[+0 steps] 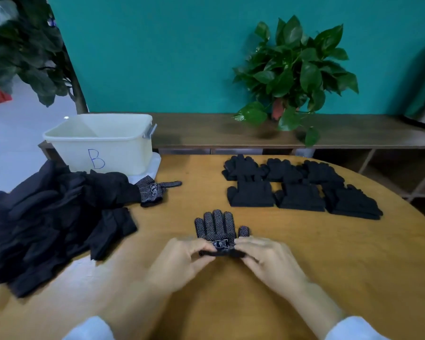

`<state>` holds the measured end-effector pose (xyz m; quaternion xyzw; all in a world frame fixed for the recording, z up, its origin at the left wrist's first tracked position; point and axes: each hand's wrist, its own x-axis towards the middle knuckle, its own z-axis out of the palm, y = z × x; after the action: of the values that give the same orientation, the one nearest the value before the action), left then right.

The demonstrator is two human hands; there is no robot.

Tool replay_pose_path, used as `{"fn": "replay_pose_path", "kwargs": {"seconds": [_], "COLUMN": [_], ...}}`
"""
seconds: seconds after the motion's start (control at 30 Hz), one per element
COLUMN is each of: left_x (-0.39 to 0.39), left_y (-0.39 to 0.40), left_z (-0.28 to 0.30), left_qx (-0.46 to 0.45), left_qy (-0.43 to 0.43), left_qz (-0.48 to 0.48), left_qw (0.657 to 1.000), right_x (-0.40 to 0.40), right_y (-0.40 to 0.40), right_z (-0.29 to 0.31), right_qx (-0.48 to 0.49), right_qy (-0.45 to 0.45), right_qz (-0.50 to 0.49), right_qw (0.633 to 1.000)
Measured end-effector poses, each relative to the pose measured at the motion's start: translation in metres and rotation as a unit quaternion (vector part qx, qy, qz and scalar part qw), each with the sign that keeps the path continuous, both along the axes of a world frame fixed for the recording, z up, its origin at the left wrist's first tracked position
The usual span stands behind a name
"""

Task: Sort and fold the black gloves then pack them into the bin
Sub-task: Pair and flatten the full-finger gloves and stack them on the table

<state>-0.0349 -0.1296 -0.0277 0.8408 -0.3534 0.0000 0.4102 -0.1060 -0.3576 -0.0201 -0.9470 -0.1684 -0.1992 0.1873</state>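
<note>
While lying palm-up at near centre of the wooden table (292,253): black glove (216,225), white grip dots, white logo patch, fingers pointing far. Cuff pinched by left hand (182,262) and right hand (270,260). Unsorted glove heap (47,222) left; folded stacks (299,190) far right; cream bin (101,141), marked "B", far left.

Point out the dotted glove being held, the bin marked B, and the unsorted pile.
dotted glove (215,225): head view, dotted palm.
bin (123,153): head view, front wall.
unsorted pile (47,217): head view, middle.
</note>
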Motion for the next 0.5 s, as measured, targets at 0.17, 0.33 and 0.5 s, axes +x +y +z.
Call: {"fn": "replay_pose_path", "kwargs": {"seconds": [0.17, 0.33, 0.5], "left_x": [-0.028, -0.043, -0.05], "left_y": [0.015, 0.021, 0.024], "left_z": [-0.029, -0.035, -0.026], "left_qx": [0.097, 0.134, 0.095], "left_qy": [-0.209, -0.236, -0.202], "left_qz": [-0.108, -0.122, -0.085], "left_qw": [0.967, 0.955, 0.971], "right_x": [-0.03, -0.047, -0.059], "right_y": [0.006, 0.011, 0.013], "right_z": [-0.032, -0.041, -0.024], "right_qx": [-0.104, -0.149, -0.139], "right_qy": [-0.063, -0.053, -0.018], "right_qz": [0.059, 0.067, 0.049], "right_qw": [0.991, 0.985, 0.989]}}
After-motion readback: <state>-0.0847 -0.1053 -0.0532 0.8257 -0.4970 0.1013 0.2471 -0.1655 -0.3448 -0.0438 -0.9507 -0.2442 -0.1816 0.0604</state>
